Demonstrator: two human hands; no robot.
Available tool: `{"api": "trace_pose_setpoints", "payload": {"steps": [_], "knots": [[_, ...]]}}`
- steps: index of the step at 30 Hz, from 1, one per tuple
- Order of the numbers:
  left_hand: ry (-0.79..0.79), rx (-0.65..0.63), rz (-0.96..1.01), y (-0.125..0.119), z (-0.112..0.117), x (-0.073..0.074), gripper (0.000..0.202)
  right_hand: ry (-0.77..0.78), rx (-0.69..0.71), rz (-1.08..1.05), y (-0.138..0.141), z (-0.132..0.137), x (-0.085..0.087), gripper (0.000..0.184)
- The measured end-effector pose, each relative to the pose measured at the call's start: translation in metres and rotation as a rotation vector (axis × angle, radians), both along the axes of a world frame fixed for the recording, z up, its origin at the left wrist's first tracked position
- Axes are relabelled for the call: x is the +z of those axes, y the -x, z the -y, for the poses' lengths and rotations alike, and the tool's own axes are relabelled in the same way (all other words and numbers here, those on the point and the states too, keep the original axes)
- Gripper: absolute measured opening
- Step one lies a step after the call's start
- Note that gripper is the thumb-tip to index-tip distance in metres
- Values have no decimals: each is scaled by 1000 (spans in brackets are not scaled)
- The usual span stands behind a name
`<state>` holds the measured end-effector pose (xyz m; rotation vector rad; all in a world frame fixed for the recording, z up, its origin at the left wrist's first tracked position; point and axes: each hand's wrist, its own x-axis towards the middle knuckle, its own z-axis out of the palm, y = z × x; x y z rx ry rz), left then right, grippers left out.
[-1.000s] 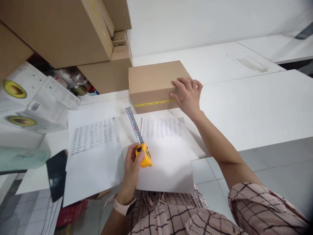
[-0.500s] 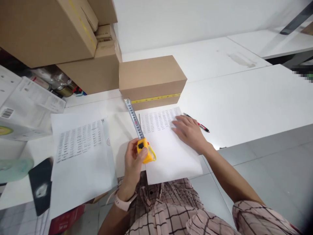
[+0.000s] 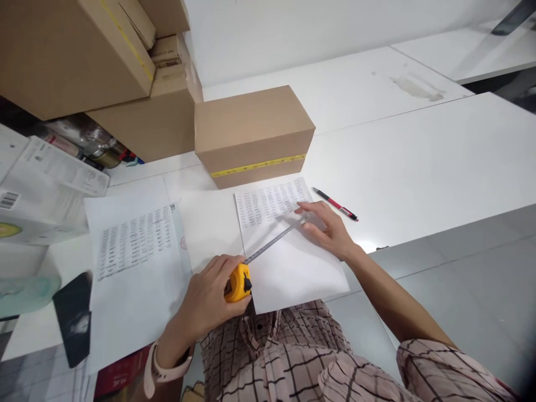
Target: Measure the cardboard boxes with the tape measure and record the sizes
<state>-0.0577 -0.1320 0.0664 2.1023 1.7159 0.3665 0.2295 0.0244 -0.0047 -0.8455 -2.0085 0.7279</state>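
My left hand (image 3: 209, 298) grips a yellow tape measure (image 3: 238, 282) at the near edge of the white table (image 3: 419, 162). Its metal blade (image 3: 272, 243) stretches right and away across a printed sheet (image 3: 288, 262). My right hand (image 3: 329, 229) pinches the blade's far end against that sheet. A brown cardboard box (image 3: 253, 134) with a yellow tape stripe stands just beyond the sheet. A red and black pen (image 3: 335, 204) lies to the right of my right hand.
A second printed sheet (image 3: 134, 262) lies to the left, with a black phone (image 3: 75, 315) beside it. Larger cardboard boxes (image 3: 84, 50) are stacked at the back left, over white product boxes (image 3: 37, 190). A pale green object (image 3: 25, 290) sits at the far left.
The tape blade, earlier pointing toward the box, now lies across the printed sheet. My right hand left the box, came down to the sheet and took the blade's end. My left hand turned over the case.
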Motion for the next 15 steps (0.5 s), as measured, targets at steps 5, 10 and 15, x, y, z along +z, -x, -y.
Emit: {"api": "trace_pose_setpoints", "payload": {"steps": [5,10,15], "knots": [[11,31,22,-5,-5,1,56,239,9,-150,4,10,11,20],[-21,93,165,-12,-4,-3,98,93,244,-109,19,30,23,18],[-148,-10,275,-20,-14,10,100,-164,226,63,29,37,24,28]]}}
